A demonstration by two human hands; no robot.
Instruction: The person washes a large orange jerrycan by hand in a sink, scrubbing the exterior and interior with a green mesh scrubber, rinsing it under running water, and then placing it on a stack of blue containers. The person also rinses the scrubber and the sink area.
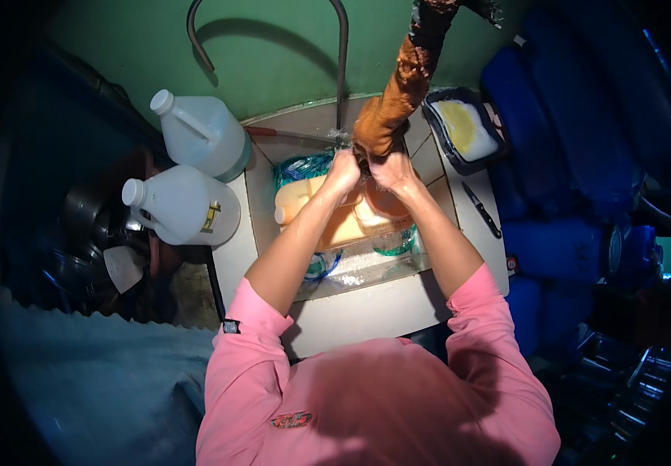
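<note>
My left hand (342,174) and my right hand (392,169) are side by side over a tiled sink (382,273). Both look closed, their fingers partly hidden at the lower end of an orange-brown, lumpy, wrapped-looking column (388,113) that comes down from above. Something dark shows between the hands, too hidden to name. Below them, a pale plastic jug (298,203) lies on its side in the sink. An orange-lit round container (386,208) sits under my right hand, partly covered. Blue-green netting or plastic (304,167) lies at the sink's far left.
Two white jugs (203,136) (184,206) stand left of the sink. At right are a dark tub (466,128) with a yellow sponge-like pad and foam, a black-handled knife (481,210), and blue containers (561,245). A red-handled tool (273,133) rests across the far-left rim.
</note>
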